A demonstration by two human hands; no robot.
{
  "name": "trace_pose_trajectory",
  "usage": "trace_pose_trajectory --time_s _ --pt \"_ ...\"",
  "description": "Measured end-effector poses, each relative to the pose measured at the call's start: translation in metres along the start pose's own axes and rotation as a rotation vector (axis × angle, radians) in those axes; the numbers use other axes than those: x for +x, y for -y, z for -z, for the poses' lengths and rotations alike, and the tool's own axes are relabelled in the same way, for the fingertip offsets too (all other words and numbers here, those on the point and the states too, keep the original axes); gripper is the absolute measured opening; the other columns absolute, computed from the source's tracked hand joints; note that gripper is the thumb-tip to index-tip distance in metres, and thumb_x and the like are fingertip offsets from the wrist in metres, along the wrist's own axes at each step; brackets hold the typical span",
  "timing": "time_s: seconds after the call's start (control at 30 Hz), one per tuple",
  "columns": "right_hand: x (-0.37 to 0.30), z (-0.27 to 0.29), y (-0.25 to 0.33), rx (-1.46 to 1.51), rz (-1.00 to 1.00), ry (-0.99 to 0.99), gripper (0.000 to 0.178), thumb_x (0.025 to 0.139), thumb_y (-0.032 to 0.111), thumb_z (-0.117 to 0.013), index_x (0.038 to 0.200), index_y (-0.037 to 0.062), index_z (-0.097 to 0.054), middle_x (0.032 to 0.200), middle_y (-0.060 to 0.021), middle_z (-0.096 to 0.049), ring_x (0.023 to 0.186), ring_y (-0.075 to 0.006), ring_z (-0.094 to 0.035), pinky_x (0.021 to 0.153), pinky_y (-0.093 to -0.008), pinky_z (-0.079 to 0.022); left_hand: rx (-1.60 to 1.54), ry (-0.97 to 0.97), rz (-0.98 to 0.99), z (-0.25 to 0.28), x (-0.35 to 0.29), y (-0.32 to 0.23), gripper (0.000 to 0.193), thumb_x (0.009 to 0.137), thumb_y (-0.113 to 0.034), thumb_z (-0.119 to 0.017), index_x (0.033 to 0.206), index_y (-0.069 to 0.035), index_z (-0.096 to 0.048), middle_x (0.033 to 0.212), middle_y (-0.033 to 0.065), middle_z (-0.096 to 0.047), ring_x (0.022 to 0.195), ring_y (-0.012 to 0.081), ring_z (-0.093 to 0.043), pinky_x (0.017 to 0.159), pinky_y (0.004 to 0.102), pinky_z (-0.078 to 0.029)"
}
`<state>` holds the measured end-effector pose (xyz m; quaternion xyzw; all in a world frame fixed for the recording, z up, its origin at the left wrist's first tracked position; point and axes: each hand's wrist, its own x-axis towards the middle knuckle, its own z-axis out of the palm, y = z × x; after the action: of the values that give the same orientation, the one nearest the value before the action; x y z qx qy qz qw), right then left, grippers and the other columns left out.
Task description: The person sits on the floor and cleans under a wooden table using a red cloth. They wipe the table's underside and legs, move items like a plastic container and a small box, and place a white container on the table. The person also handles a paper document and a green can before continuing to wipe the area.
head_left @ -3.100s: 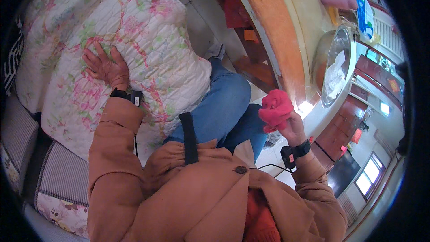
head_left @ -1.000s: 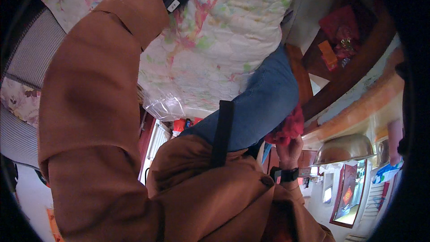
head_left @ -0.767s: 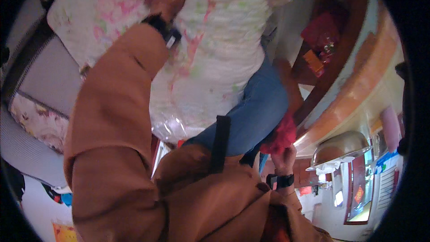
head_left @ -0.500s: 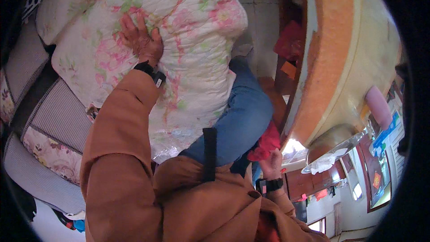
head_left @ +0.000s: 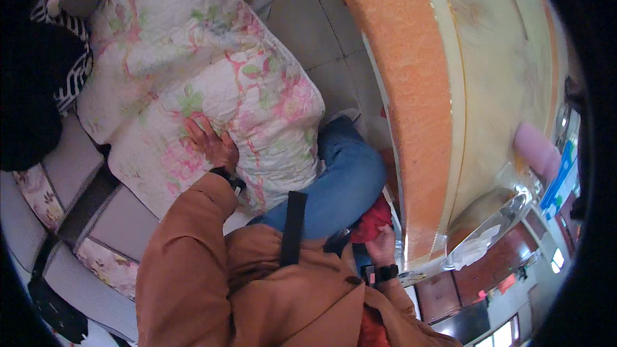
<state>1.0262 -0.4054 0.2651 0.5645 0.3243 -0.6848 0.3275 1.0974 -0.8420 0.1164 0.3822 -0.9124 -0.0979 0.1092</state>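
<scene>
A white quilted cover with pink flowers and green leaves lies wrinkled over the seat on the left. Flat upon it, fingers spread, rests my left hand, with nothing in its grasp. Low at my right side, beside my jeans-clad leg, my right hand grips a bunched red cloth. Part of that cloth is hidden behind the leg, and some of the right fingers are covered by it.
Grey striped sofa cushions sit at the left, near a dark shape and striped fabric. To the right runs a table with an orange-bordered cover, bearing a pink cylinder and a bowl. Tiled floor lies between.
My view has shifted toward the far end of the seat, showing more floor and a red object there. My left hand stays flat on the cover; my right still holds the red cloth.
</scene>
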Motion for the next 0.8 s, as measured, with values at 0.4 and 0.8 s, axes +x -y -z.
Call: trace_pose_trajectory --time_s 0.4,0.8 --pt "0.031 -0.021 -0.038 0.013 0.129 0.068 0.045 0.076 0.009 -0.052 0.12 0.0007 -0.049 0.117 -0.0133 -0.057 0.108 -0.0296 -0.054 0.095 -0.0447 -0.043 -0.001 0.171 -0.08 0.014 0.0 0.017 0.072 0.083 -0.035 -0.05 0.144 -0.007 -0.023 0.151 0.0241 -0.008 0.14 0.0416 -0.004 0.106 0.062 -0.003" --pt "0.02 -0.03 -0.05 -0.047 0.324 0.021 0.044 0.077 0.01 -0.052 0.12 0.0008 -0.049 0.115 -0.0141 -0.059 0.103 -0.0304 -0.057 0.093 -0.0452 -0.043 -0.497 0.562 -0.383 0.13 0.097 0.03 0.051 0.079 -0.005 -0.059 0.129 -0.002 -0.048 0.141 0.0238 -0.034 0.13 0.0387 -0.032 0.106 0.0473 -0.025"
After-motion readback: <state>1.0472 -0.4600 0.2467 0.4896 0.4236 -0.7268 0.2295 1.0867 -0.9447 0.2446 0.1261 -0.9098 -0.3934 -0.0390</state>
